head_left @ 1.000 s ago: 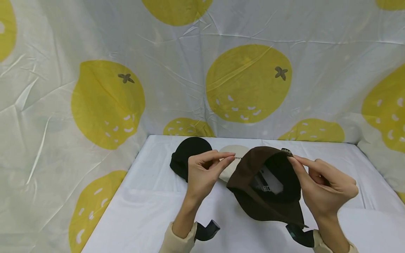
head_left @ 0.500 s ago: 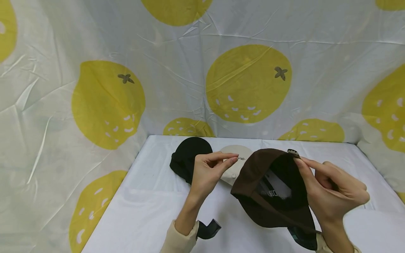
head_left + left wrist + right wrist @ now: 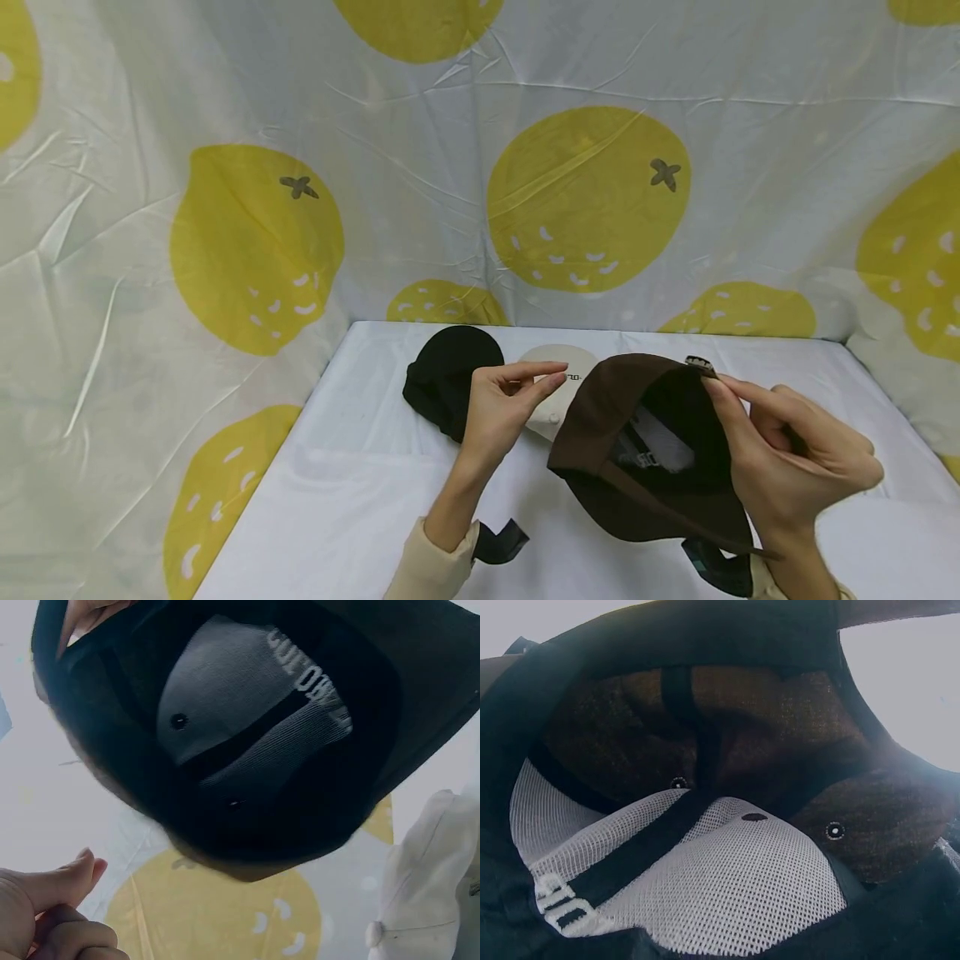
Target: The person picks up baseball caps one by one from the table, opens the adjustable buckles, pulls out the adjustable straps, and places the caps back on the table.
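My right hand [image 3: 798, 458] pinches a dark brown baseball cap [image 3: 600, 417] between thumb and index finger, near the small strap end at its rim. Raised above the table, the cap shows its hollow inside towards me. White mesh lining [image 3: 735, 885] with the back of stitched letters is seen inside. My left hand [image 3: 502, 408] hovers left of the cap, apart from it. Its thumb and index tips are close together with nothing between them. In the left wrist view its other fingers [image 3: 67, 934] are bent, below the cap's crown.
A black hat [image 3: 442, 383] lies at the back left of the white-covered table [image 3: 337, 508], partly behind my left hand. A cream cap [image 3: 547, 408] with dark lettering sits beside it, partly covered by the brown cap. A lemon-print curtain [image 3: 412, 200] hangs behind.
My right hand has shifted the brown cap a little right and down. The left hand has also drifted slightly right, its fingertips still near each other.
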{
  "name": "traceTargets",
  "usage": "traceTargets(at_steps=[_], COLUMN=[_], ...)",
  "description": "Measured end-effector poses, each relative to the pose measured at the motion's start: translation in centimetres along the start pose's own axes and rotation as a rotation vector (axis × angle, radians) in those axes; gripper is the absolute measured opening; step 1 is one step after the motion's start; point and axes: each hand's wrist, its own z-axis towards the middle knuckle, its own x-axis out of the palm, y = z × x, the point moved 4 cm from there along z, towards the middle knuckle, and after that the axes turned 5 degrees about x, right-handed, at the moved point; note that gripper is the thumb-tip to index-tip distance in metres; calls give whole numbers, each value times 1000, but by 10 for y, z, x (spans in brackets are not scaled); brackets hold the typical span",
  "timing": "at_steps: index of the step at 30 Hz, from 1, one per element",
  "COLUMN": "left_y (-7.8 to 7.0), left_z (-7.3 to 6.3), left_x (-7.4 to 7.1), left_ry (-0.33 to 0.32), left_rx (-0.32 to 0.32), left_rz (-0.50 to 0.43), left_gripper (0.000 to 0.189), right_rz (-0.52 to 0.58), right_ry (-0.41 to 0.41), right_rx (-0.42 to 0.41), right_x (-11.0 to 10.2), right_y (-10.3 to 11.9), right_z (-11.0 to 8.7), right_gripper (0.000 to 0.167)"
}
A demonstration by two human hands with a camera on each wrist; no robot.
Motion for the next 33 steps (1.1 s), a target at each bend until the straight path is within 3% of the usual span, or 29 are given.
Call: traceTargets(at_steps=[6,13,23,33], left_y=[10,14,9,4], left_z=[1,2,0,-1], left_x=[3,3,7,10], left_ry=[0,28,172,308], left_rx=[-40,-51,-1,74], left_rz=[-3,-10,-137,-195], left_gripper=[16,19,27,34], right_rz=[64,230,331,388], right_ry=[-3,-16,-38,62], right_rx=[33,101,131,142], right_x=[2,6,4,9], right_y=[4,10,12,16], right_z=[1,4,8,8], right_gripper=[15,13,16,18])
